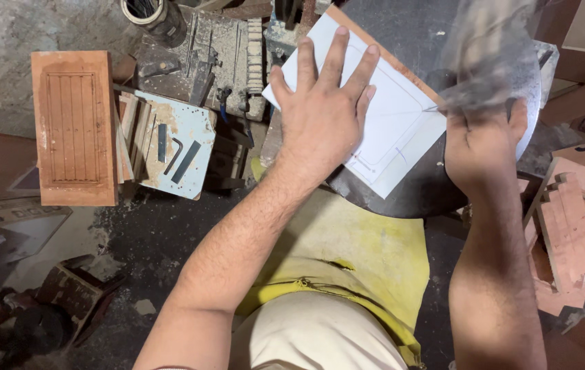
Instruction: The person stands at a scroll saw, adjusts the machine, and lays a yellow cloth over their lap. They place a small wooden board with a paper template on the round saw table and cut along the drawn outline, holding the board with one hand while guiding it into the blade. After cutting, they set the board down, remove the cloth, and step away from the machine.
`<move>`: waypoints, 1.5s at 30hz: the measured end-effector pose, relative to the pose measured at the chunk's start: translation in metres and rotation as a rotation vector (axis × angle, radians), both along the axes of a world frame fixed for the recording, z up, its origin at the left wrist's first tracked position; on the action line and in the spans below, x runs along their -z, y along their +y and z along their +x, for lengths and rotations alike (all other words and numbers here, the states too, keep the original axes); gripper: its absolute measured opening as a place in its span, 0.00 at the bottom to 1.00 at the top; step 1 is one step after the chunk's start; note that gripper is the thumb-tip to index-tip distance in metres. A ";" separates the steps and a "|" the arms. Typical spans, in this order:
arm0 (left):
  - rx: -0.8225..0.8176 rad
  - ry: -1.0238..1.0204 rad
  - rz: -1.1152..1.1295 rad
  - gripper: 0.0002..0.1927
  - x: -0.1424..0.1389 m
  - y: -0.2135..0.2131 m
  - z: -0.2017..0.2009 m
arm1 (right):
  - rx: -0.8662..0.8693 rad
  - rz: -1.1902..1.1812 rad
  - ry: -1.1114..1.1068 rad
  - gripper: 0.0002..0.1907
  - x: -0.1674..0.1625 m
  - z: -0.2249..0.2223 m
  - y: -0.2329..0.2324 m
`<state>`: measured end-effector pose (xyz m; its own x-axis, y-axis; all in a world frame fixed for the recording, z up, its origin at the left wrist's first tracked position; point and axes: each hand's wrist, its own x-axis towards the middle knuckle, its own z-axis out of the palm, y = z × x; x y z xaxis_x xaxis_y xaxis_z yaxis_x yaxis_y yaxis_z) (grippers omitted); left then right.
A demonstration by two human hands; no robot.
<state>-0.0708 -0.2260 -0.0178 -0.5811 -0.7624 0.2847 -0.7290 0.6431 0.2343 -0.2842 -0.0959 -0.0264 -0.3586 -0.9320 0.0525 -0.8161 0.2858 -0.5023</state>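
**Hands at work on a marked white sheet**

From my remote seat I see the left hand [323, 103] pressed flat on a white sheet [402, 147], its grip released, with the fingers [337, 51] spread wide and pointing toward 12 o'clock. The sheet carries thin drawn lines and lies tilted on a dark round counter [416, 192] at about 1 o'clock from the middle of the view. A thin reddish board [388, 58] shows along the sheet's upper edge, beneath it.

The right hand [481, 140] sits at the sheet's 3 o'clock edge, its grip clenched around a blurred tool [484, 62] that rises toward 12 o'clock. I cannot tell what kind of tool it is. A fine tip meets the drawn lines just beside this fist.

At 9 o'clock a carved reddish-brown panel [73, 127] with upright grooves lies on the floor. Just to its right rests a pale blue plate [179, 151], rusty in patches, bearing a bent hex key [175, 152] and two dark flat bars [186, 162]. Above it, near 11 o'clock, stands a dusty block of metal parts [217, 55], and a round container [148, 12] sits at the top edge. At 3 o'clock, stepped reddish carved pieces [570, 233] lie stacked. A yellow cloth [368, 253] covers the person's lap at 6 o'clock.
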 end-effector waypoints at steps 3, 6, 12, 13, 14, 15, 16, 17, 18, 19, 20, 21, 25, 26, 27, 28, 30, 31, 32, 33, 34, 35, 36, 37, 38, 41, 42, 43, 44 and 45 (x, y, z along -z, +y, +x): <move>-0.005 -0.009 -0.015 0.25 -0.001 0.004 0.005 | -0.043 -0.034 0.075 0.15 0.005 -0.005 -0.002; -0.002 -0.002 0.005 0.26 -0.002 0.009 0.011 | -0.049 -0.098 0.010 0.18 0.007 -0.009 -0.004; 0.015 -0.005 0.068 0.26 -0.003 0.017 0.022 | -0.024 -0.107 0.027 0.22 0.009 -0.010 -0.010; 0.016 -0.009 0.053 0.26 -0.003 0.017 0.022 | -0.015 -0.165 -0.015 0.24 0.009 -0.010 -0.011; 0.017 -0.013 0.038 0.26 -0.003 0.017 0.022 | -0.018 -0.115 0.037 0.22 0.010 -0.010 -0.011; 0.014 -0.014 0.022 0.26 -0.003 0.018 0.022 | -0.026 -0.067 0.091 0.21 0.010 -0.010 -0.011; 0.015 -0.014 0.040 0.26 -0.004 0.018 0.023 | -0.035 -0.022 0.143 0.20 0.010 -0.010 -0.012; 0.019 -0.014 0.058 0.26 -0.005 0.018 0.023 | -0.018 -0.072 0.101 0.21 0.011 -0.009 -0.012; 0.026 -0.014 0.076 0.27 -0.007 0.018 0.023 | 0.003 -0.122 0.058 0.22 0.012 -0.008 -0.013; 0.039 -0.030 0.106 0.26 -0.009 0.017 0.024 | 0.025 -0.172 0.014 0.23 0.012 -0.008 -0.013; 0.054 -0.046 0.133 0.26 -0.011 0.015 0.026 | -0.007 -0.147 0.071 0.24 0.012 -0.007 -0.013; 0.070 -0.060 0.159 0.26 -0.013 0.013 0.028 | -0.038 -0.123 0.128 0.24 0.012 -0.007 -0.013; 0.120 -0.084 0.215 0.27 -0.022 0.006 0.036 | 0.009 -0.209 0.031 0.25 0.016 -0.005 -0.011; 0.120 -0.089 0.212 0.27 -0.023 0.004 0.037 | 0.007 -0.199 0.032 0.27 0.018 -0.005 -0.010; 0.121 -0.093 0.208 0.27 -0.023 0.003 0.037 | 0.006 -0.189 0.034 0.30 0.020 -0.005 -0.009; 0.122 -0.082 0.223 0.27 -0.023 0.003 0.038 | 0.004 -0.181 0.037 0.32 0.021 -0.006 -0.008; 0.125 -0.061 0.258 0.27 -0.022 0.002 0.038 | 0.059 -0.079 0.114 0.24 0.026 -0.007 -0.009; 0.129 -0.060 0.226 0.27 -0.021 0.002 0.038 | 0.084 -0.026 0.152 0.20 0.027 -0.007 -0.009; 0.132 -0.059 0.193 0.27 -0.019 0.001 0.038 | 0.054 -0.058 0.154 0.23 0.028 -0.008 -0.009; 0.135 -0.058 0.160 0.27 -0.017 0.000 0.038 | 0.023 -0.089 0.155 0.26 0.028 -0.008 -0.009; 0.137 -0.047 0.143 0.26 -0.015 0.000 0.038 | -0.008 -0.121 0.155 0.29 0.028 -0.008 -0.009; 0.139 -0.036 0.127 0.26 -0.013 -0.001 0.038 | 0.006 -0.122 0.140 0.29 0.027 -0.007 -0.010; 0.141 -0.024 0.110 0.25 -0.012 -0.001 0.039 | 0.020 -0.123 0.125 0.29 0.025 -0.006 -0.011; 0.139 -0.026 0.103 0.25 -0.010 -0.001 0.039 | 0.034 -0.123 0.110 0.30 0.023 -0.005 -0.012; 0.138 -0.027 0.095 0.25 -0.008 -0.001 0.039 | 0.045 -0.065 0.130 0.30 0.021 -0.003 -0.014; 0.143 -0.016 0.064 0.25 -0.006 -0.001 0.039 | 0.112 0.047 0.089 0.32 0.014 0.001 -0.017; 0.144 -0.010 0.052 0.25 -0.005 -0.002 0.039 | 0.157 0.042 0.007 0.34 0.013 0.002 -0.018; 0.141 -0.018 0.063 0.25 -0.005 -0.002 0.038 | 0.203 0.039 -0.074 0.37 0.012 0.003 -0.018; 0.139 -0.027 0.073 0.25 -0.004 -0.002 0.037 | 0.132 -0.034 0.060 0.33 0.011 0.004 -0.019; 0.137 -0.035 0.083 0.25 -0.004 -0.002 0.037 | 0.060 -0.107 0.192 0.29 0.010 0.004 -0.021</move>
<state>-0.0338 -0.2279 -0.0133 -0.6900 -0.6952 0.2016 -0.6443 0.7168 0.2668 -0.2802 -0.1165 -0.0366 -0.3873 -0.8947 0.2226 -0.8827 0.2901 -0.3698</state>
